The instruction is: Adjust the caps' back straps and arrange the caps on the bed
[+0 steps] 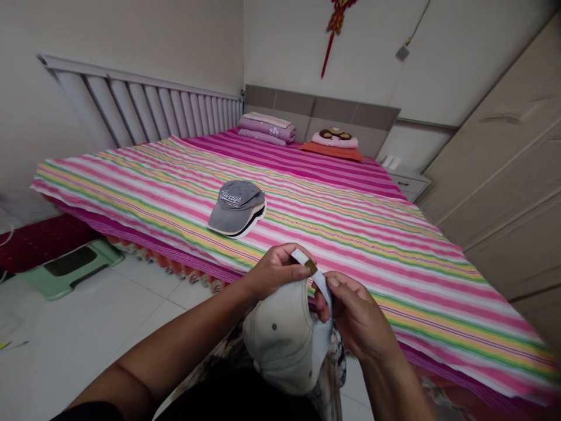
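A pale baseball cap (280, 336) hangs between my hands, its rear opening facing up and right. My left hand (283, 266) pinches the cap's back strap (323, 285) close to its brass-coloured buckle (311, 267). Lower on the same strap, my right hand (357, 313) grips with thumb and fingers. Beyond them on the bed lies a grey cap (239, 204) with white lettering that reads "Always". It rests on at least one other cap, whose dark and white brim edges stick out beneath.
A striped sheet (175, 181) covers the bed. Folded purple bedding (267, 127) and a pink folded item (335, 139) lie by the headboard (280, 99). On the floor at left is a green stool (70, 269). A nightstand (407, 182) and a wardrobe (499, 175) stand at right.
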Demonstrator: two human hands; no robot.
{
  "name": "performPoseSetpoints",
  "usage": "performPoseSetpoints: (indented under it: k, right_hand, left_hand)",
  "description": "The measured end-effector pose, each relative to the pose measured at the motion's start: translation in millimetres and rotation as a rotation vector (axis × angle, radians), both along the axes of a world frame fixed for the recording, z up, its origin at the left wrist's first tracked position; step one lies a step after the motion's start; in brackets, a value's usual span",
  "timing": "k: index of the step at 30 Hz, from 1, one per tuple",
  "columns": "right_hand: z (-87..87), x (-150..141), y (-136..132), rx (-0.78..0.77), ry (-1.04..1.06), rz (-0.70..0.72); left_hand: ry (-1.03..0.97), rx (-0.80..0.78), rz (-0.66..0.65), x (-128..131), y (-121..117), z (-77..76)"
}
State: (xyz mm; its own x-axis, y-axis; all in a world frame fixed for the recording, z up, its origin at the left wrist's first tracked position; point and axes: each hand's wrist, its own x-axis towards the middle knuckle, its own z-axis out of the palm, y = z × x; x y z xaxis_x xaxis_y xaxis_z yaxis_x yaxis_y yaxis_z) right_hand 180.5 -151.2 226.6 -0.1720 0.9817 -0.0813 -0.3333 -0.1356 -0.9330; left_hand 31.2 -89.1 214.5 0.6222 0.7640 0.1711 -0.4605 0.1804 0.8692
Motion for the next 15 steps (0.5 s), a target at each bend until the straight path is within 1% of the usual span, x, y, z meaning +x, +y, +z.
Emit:
performPoseSetpoints:
  k: [3, 5, 7, 11, 15]
  right_hand:
    - [4.9, 6, -2, 0.011, -0.019, 0.013]
    - [4.9, 10, -3, 0.002, -0.032, 0.020]
    - [0.9, 12, -2, -0.024, -0.040, 0.017]
    - [-13.4, 12, -1, -0.084, -0.052, -0.025]
    - [-21.6, 13, -1, -0.122, -0.050, -0.045]
  left_hand:
    - [0.013, 0.011, 0.015, 4, 3, 3.2]
    - [0.021, 0.008, 0.000, 7, 5, 0.6]
    - [0.021, -0.020, -0.029, 9, 7, -6.1]
    - [0.023, -0.083, -0.066, 11, 9, -22.3]
    - [0.058, -0.120, -0.090, 11, 7, -29.5]
